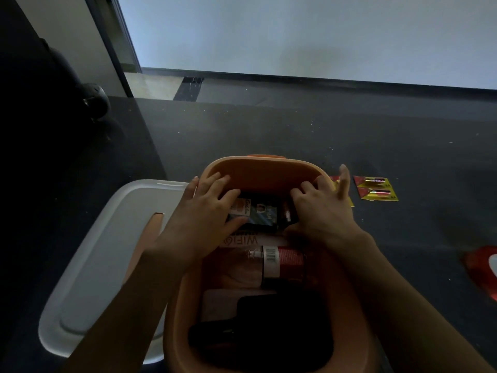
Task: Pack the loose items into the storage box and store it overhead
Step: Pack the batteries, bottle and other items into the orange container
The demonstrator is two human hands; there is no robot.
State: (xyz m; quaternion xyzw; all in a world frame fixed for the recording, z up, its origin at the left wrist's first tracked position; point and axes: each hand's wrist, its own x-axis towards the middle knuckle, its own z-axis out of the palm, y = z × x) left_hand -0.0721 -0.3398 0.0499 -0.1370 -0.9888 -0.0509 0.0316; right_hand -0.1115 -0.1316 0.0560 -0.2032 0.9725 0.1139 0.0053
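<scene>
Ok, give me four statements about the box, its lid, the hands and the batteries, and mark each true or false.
1. The white lid is closed on the orange box. False: it lies on the floor to the left of the open box.
2. The left hand and right hand reach into the box, at a dark packet. True.
3. The battery pack is already packed. False: it lies on the floor to the right of the box.
4. A red-labelled bottle lies on its side in the box. True.
</scene>
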